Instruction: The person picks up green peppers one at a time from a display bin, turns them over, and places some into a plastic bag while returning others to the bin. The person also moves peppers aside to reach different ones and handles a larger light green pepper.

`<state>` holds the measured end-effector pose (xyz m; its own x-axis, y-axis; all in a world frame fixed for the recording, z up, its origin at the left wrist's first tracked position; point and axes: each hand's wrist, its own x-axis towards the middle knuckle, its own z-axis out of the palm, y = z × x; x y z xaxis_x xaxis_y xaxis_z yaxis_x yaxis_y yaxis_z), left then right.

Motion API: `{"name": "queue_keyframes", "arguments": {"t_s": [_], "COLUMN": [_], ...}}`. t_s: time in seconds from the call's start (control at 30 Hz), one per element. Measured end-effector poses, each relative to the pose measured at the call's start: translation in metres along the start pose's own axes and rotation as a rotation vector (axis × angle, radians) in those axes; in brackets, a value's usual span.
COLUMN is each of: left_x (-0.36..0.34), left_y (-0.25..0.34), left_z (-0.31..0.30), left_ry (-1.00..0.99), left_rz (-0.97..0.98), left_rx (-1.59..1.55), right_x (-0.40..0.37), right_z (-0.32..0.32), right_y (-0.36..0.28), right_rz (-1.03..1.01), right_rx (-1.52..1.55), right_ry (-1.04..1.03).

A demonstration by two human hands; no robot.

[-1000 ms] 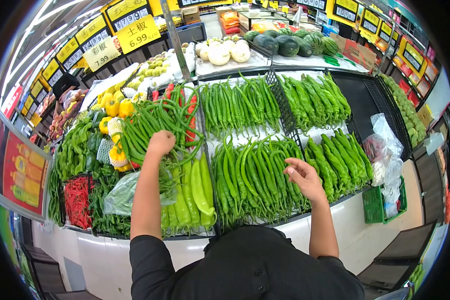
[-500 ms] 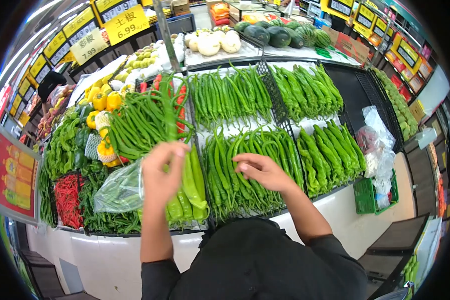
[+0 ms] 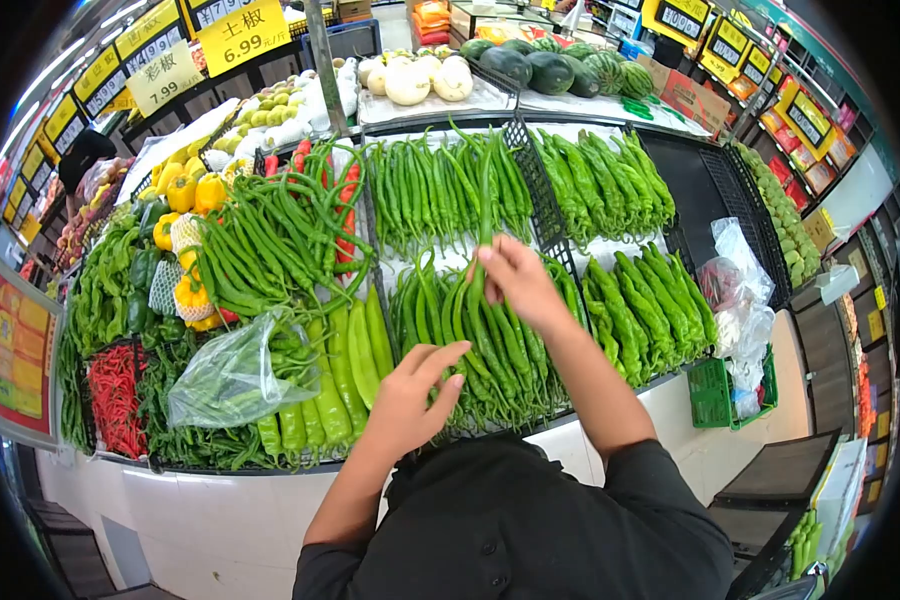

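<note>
My right hand (image 3: 518, 283) pinches a long green pepper (image 3: 485, 205) that stands upright above the front middle section of the display. Beneath it lie long green peppers (image 3: 440, 310) in a row. Over the near left edge of that section is my left hand (image 3: 417, 393), its thumb and fingers apart with nothing between them. A loose pile of long green peppers (image 3: 270, 235) rests further left, beside yellow bell peppers (image 3: 210, 192). Below the pile, a clear plastic bag (image 3: 232, 380) lies near wide light-green peppers (image 3: 345, 365).
Red chilies (image 3: 117, 400) fill the front left compartment. White melons (image 3: 408, 80) and watermelons (image 3: 550, 73) sit at the back. On the right are a black crate (image 3: 695, 190), hanging plastic bags (image 3: 745, 300) and a green basket (image 3: 710, 395). A metal post (image 3: 325, 70) stands behind the display.
My left hand has moved right and down, away from the loose pile. My right hand has risen and now holds a pepper upright. The view has shifted slightly.
</note>
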<state>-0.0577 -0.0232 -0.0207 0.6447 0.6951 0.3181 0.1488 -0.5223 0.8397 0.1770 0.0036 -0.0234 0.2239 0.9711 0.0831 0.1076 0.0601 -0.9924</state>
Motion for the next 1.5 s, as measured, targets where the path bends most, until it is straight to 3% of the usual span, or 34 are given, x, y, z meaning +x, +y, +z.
{"name": "queue_keyframes", "arguments": {"t_s": [0.17,0.5,0.8,0.87,0.9,1.1,1.2,1.37,1.5], "left_x": [-0.016,-0.033,-0.022,-0.021,-0.020,-0.009,-0.009,-0.014,-0.015], "left_y": [-0.016,-0.041,-0.059,-0.068,-0.067,-0.059,-0.046,-0.034,-0.060], "left_z": [-0.015,-0.043,-0.053,-0.054,-0.054,-0.068,-0.086,-0.121,-0.167], "left_ry": [0.021,0.109,0.173,0.155,0.154,0.175,0.225,0.387,0.593], "left_rz": [-0.057,-0.226,-0.291,-0.268,-0.281,-0.166,-0.147,-0.032,-0.094], "left_rx": [0.014,0.028,0.075,0.059,0.066,0.122,0.119,0.172,0.148], "right_x": [0.094,0.235,0.263,0.263,0.265,0.251,0.229,0.144,0.073], "right_z": [-0.046,-0.065,-0.036,-0.035,-0.035,-0.043,-0.047,-0.053,-0.074], "right_y": [0.028,0.127,0.172,0.176,0.175,0.161,0.150,0.095,0.079], "right_rz": [0.074,0.097,0.237,0.073,0.090,0.072,0.126,0.185,0.155], "right_rx": [-0.127,-0.600,-1.015,-1.082,-1.107,-1.029,-0.848,-0.260,-0.130], "right_ry": [0.016,0.129,0.106,0.067,0.045,-0.012,-0.036,-0.119,-0.019]}}
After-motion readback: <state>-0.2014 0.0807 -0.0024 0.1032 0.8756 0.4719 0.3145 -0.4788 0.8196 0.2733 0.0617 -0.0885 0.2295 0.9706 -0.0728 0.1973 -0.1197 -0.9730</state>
